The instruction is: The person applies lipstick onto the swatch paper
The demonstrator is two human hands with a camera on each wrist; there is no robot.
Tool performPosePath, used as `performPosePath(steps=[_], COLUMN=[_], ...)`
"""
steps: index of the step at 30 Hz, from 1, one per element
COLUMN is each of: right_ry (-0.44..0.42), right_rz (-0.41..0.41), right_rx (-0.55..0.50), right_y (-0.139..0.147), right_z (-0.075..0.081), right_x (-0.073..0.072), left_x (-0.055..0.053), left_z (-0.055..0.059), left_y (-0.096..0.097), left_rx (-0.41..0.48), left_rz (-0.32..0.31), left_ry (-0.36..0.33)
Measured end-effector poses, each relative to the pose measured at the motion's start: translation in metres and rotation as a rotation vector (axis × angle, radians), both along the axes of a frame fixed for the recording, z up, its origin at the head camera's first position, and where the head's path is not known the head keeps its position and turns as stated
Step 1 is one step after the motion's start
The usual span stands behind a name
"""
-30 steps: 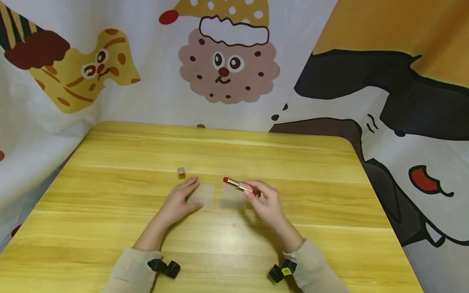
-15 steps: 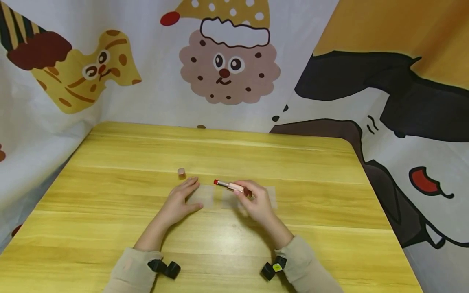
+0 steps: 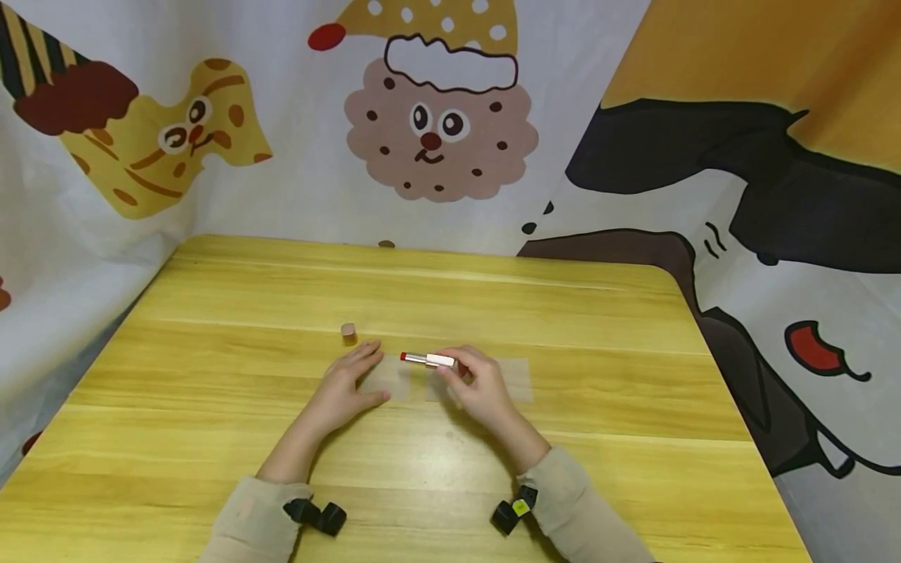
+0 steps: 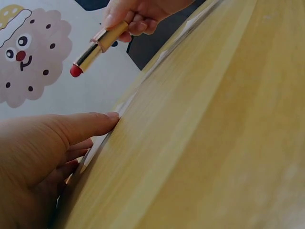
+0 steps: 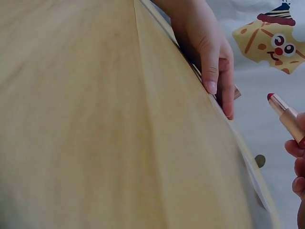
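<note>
Left hand (image 3: 347, 385) rests uncurled, right hand (image 3: 482, 387) pinches lipstick (image 3: 428, 360) short of table (image 3: 450, 301)'s far edge: likely light, soft-tipped; hold case (image 4: 112, 36).

Beige sleeves (image 3: 256, 516) show at seven and five o'clock. Each bears a blocky black camera (image 3: 332, 518); a yellow patch (image 3: 521, 507) marks the right one.

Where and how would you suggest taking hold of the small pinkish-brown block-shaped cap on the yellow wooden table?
I would pinch two opposite side walls of the cap, coming from above: it appears to stand upright, straight-sided, its top uncovered, while the left hand lies close on its near side.
</note>
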State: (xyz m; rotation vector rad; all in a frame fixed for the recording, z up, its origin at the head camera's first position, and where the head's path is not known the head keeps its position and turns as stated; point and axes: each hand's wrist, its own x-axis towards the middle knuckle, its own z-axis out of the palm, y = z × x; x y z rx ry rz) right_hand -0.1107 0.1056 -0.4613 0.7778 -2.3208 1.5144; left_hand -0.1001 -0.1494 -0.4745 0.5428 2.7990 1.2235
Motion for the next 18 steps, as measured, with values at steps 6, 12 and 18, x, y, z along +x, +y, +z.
performPosePath(steps=[6,12,18], right_ry=[-0.005,0.046,0.075], right_rz=[0.003,0.020,0.025], right_rx=[0.055,0.097,0.133], right_y=[-0.003,-0.008,-0.014], right_z=[-0.008,-0.009,-0.009], right_x=[-0.004,-0.005,-0.005], left_x=[0.000,0.000,0.000], left_z=[-0.001,-0.001,-0.001], left_y=[-0.001,-0.001,-0.001], left_rx=[0.000,0.004,0.009], left_rz=[-0.002,-0.001,-0.001], left_ry=[0.012,0.014,0.019])
